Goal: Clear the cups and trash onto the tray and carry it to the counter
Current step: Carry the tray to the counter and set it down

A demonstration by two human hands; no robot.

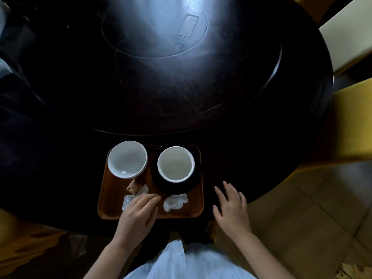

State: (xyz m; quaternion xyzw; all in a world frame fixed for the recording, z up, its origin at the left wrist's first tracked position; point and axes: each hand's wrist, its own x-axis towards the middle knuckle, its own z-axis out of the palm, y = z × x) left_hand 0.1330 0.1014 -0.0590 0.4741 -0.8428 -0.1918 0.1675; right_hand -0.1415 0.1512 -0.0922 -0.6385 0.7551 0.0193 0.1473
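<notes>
A brown wooden tray [112,210] lies at the near edge of the dark round table [181,101]. On it stand a white cup [127,159] at the back left and a second white cup [175,164] on a black saucer [175,188] at the back right. A brown crumpled wrapper [134,187] and two white crumpled papers [175,202] [127,202] lie on the tray's front half. My left hand [138,215] rests over the tray's front, fingers on the left paper. My right hand [231,208] hovers open just right of the tray.
A round inset panel [155,29] with a rectangular outline sits in the table's middle. A yellow chair [354,121] and a pale one [348,33] stand at the right. Tiled floor [302,218] shows at the lower right. My white garment [181,262] fills the bottom.
</notes>
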